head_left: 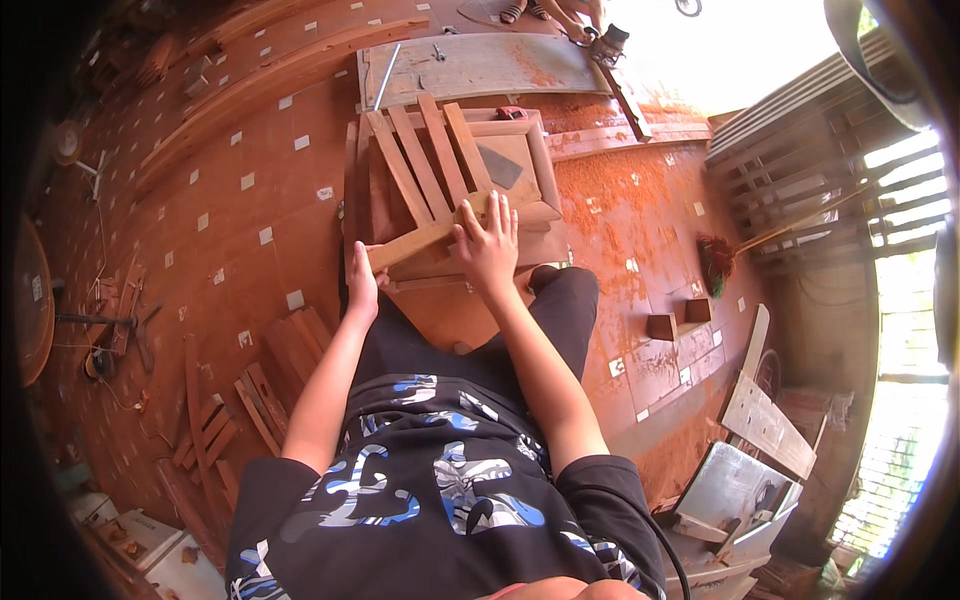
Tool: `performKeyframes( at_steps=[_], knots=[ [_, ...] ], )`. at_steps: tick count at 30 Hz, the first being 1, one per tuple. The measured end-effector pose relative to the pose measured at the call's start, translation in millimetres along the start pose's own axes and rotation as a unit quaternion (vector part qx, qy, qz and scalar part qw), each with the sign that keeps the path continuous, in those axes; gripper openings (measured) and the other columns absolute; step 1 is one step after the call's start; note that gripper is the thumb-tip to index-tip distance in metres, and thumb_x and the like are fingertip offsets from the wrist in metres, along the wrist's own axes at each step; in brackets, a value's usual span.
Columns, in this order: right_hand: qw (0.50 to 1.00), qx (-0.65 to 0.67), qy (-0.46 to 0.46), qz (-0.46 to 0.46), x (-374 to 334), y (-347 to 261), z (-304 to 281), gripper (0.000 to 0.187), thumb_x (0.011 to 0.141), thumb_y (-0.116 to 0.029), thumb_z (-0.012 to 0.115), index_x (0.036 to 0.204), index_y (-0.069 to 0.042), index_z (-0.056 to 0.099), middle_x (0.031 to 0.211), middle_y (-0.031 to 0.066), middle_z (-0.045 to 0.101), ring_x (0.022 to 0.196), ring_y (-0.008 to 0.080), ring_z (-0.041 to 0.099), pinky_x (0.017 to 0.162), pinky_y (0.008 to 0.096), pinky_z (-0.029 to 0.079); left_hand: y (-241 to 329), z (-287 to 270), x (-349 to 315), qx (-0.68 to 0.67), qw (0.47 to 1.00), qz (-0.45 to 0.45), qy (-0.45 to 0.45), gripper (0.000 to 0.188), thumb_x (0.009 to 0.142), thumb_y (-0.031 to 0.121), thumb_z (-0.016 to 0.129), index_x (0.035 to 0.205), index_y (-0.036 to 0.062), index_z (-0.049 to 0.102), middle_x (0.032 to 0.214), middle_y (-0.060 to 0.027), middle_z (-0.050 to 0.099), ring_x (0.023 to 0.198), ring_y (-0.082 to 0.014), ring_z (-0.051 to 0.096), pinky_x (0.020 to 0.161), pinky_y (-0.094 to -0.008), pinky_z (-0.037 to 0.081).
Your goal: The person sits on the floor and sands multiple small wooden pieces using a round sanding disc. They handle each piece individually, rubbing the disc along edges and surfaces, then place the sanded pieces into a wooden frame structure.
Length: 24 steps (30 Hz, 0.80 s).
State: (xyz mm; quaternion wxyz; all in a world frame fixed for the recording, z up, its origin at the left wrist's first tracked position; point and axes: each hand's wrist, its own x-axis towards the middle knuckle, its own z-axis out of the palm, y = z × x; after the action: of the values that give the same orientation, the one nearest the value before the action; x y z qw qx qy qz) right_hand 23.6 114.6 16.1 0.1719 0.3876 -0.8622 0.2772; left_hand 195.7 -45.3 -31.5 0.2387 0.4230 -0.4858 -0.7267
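My left hand (364,283) grips the near left end of a short wooden bar (412,246), its thumb up along the end. Across the bar's right part lies my right hand (488,243), fingers stretched out and thumb apart; what is under the palm is hidden. The bar slants over a low wooden stand (545,180) in front of my knees. Several reddish wooden slats (432,150) lie side by side on the stand, pointing away from me. A dark grey flat piece (500,167) rests right of them, with a red tool-like object (511,113) at the far edge.
Beyond the stand is a long plank bench (490,62) with a metal rod (387,76). Another person's hand (580,33) is at a dark power tool (608,45) there. Wood pieces (265,400) lie at left; two small blocks (662,326) and a broom (716,262) at right.
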Motion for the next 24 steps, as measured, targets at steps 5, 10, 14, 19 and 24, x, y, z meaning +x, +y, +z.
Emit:
performKeyframes(
  at_steps=[5,10,14,19,24],
  knots=[
    [0.989,0.083,-0.046,-0.113,-20.2,-44.5,9.0,0.049,0.092,-0.041,0.068,0.137,-0.022,0.062,0.149,0.0254,0.047,0.142,0.0428,0.042,0.118,0.056,0.031,-4.7,3.5,2.0,0.006,1.0,-0.01,0.016,0.053,0.107,0.058,0.038,0.113,0.0098,0.06,0.089,-0.0025,0.059,0.07,-0.0097,0.054,0.058,-0.0254,0.046],
    [0.982,0.134,-0.077,-0.108,-10.6,-52.3,3.8,0.044,0.089,-0.034,0.07,0.131,-0.019,0.064,0.149,0.0261,0.046,0.14,0.0438,0.043,0.118,0.0556,0.031,-5.7,-5.0,5.3,0.017,1.0,0.01,0.025,0.056,0.107,0.058,0.037,0.11,0.0068,0.061,0.085,-0.0033,0.059,0.065,-0.0097,0.052,0.055,-0.0248,0.044],
    [0.999,0.042,-0.014,0.002,14.9,5.9,-2.4,0.044,0.091,-0.032,0.067,0.132,-0.018,0.063,0.148,0.0278,0.047,0.14,0.046,0.042,0.117,0.0574,0.031,-2.6,-4.2,2.9,0.015,1.0,0.007,-0.012,0.056,0.108,0.057,0.036,0.11,0.0072,0.062,0.086,-0.0038,0.059,0.067,-0.0112,0.051,0.059,-0.0259,0.044],
    [0.999,0.034,0.0,-0.013,-3.0,-8.7,8.3,0.044,0.091,-0.032,0.069,0.133,-0.019,0.064,0.147,0.0257,0.047,0.14,0.0447,0.042,0.115,0.0593,0.033,-5.0,0.0,6.4,-0.002,1.0,0.013,-0.011,0.054,0.108,0.055,0.036,0.109,0.008,0.061,0.087,-0.0043,0.061,0.067,-0.0114,0.051,0.06,-0.0261,0.044],
    [0.976,0.16,-0.075,-0.131,-30.6,-71.6,8.6,0.054,0.079,-0.03,0.078,0.129,-0.018,0.062,0.147,0.0244,0.046,0.14,0.0432,0.043,0.117,0.0566,0.033,-3.9,16.4,-0.6,-0.045,0.996,0.002,0.074,0.055,0.108,0.057,0.036,0.109,0.0073,0.061,0.085,-0.0036,0.06,0.066,-0.0111,0.053,0.06,-0.027,0.045]
  ],
)
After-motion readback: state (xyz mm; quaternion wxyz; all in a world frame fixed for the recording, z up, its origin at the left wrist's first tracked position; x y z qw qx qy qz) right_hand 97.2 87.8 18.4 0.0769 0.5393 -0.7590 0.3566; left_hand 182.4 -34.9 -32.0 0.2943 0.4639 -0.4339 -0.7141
